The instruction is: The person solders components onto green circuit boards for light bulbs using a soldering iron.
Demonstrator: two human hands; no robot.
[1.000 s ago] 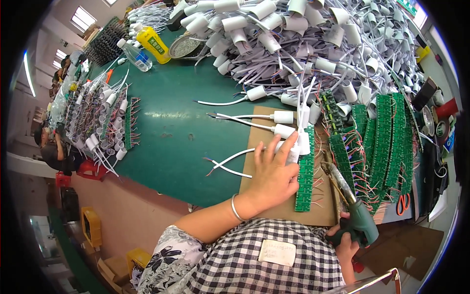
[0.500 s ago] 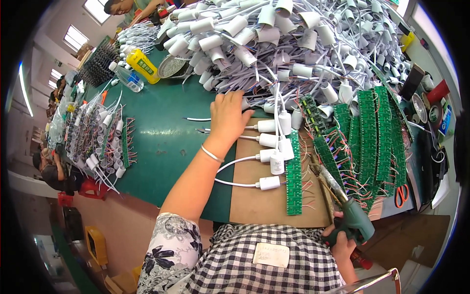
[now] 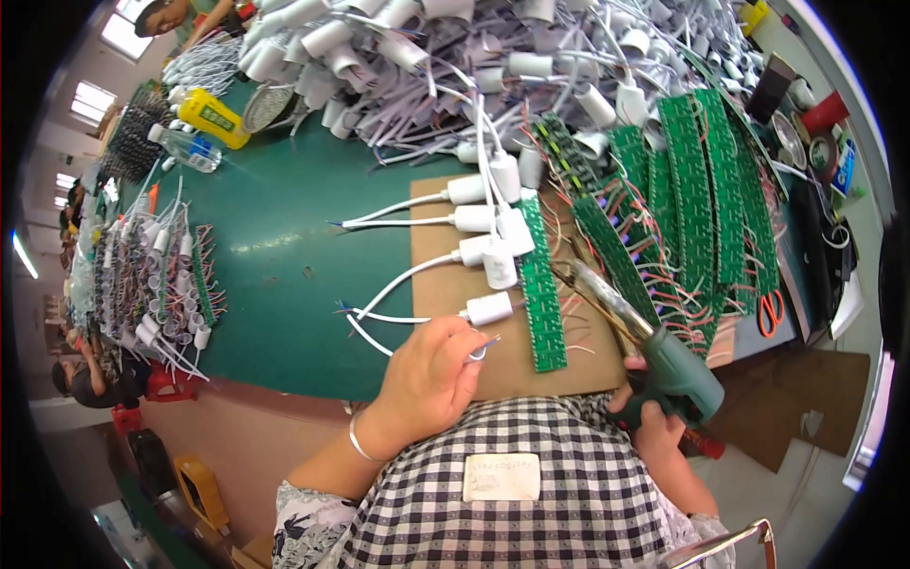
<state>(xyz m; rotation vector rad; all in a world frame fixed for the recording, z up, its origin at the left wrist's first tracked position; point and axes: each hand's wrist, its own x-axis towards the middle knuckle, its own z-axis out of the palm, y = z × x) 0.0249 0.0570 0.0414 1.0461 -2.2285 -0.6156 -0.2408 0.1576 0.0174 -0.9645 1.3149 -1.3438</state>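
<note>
My left hand (image 3: 431,375) is closed in a pinch over the near edge of the brown board (image 3: 431,275). A thin white cable (image 3: 482,353) with a bared wire end pokes out of its fingers. My right hand (image 3: 654,422) grips a green pistol-shaped soldering gun (image 3: 682,379), its metal tip pointing up and left towards the board. Between the hands lies a green circuit board strip (image 3: 543,313). Several white lamp holders (image 3: 489,309) sit along its left side, their cables stretching left onto the green table.
A big heap of white lamp holders (image 3: 531,64) covers the far side. Green circuit strips (image 3: 692,190) with wires are stacked at right, near orange-handled scissors (image 3: 770,313). A yellow bottle (image 3: 210,118), a clear bottle (image 3: 187,149) and wired assemblies (image 3: 161,284) stand left. A person (image 3: 169,17) sits far left.
My left hand has come back from the heap towards my body and now pinches a cable end. The view has shifted a little; my right hand still holds the soldering gun.
</note>
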